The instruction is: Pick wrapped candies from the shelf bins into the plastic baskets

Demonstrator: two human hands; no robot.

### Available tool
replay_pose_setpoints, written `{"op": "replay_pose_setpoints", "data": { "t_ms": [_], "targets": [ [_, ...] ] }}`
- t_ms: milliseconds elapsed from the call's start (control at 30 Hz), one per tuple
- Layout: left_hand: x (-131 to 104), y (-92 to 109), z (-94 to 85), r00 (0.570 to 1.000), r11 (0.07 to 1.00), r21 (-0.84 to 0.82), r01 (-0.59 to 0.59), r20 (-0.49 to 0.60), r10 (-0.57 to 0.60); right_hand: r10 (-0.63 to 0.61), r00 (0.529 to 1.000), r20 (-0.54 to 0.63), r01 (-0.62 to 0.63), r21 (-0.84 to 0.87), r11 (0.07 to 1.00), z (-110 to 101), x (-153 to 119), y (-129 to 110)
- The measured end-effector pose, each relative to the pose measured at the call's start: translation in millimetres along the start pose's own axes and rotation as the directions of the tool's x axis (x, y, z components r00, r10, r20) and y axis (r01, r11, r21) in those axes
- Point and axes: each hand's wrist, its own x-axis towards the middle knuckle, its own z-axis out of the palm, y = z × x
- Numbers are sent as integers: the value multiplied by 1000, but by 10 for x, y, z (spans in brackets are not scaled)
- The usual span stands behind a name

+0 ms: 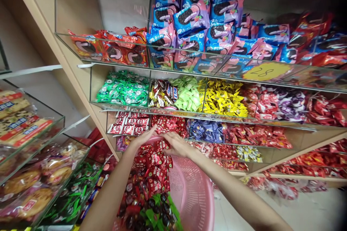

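A pink plastic basket [199, 191] stands below me, with red printed candy packets [156, 173] and dark round sweets in green wrappers [162, 211] inside it. Over its far rim, my left hand [145, 138] stretches its fingers forward. My right hand [177, 144] faces it from the other side, fingers extended and thumb apart, above the red packets. I see nothing held in either hand. Just beyond them, a shelf compartment holds similar red packets [169, 124]. Part of the basket's far rim is hidden behind my hands.
Glass-fronted shelves hold blue cookie packs [191, 18], green candies [123, 88], yellow candies [225, 99] and dark blue candies [206, 131]. A yellow price tag [267, 71] is on the upper glass. Packaged biscuits [24, 126] fill a rack at left. Pale floor [235, 211] shows at lower right.
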Motion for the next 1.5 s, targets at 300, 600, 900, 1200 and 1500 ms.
{"op": "replay_pose_setpoints", "data": {
  "t_ms": [300, 600, 900, 1200, 1500],
  "targets": [
    [-122, 128, 13, 999, 998, -45, -53, -10, 53, 2, 999, 43, 2, -87, 996, 58, 170, -166],
    [-67, 37, -4, 996, 996, -46, -78, 38, 80, -1, 1000, 4, 1, -141, 990, 185, 201, -226],
    [-19, 2, 2, 990, 991, -71, -113, 79, 119, 19, 992, -125, -3, 129, 992, 370, 147, -191],
    [-12, 17, 8, 989, 993, -87, -77, 116, 87, 6, 986, -168, 44, 291, 956, 433, 103, -232],
    [-3, -6, 12, 989, 988, -138, -61, 127, 79, -1, 976, -218, 37, 162, 986, 389, 156, -288]
  ]
}}
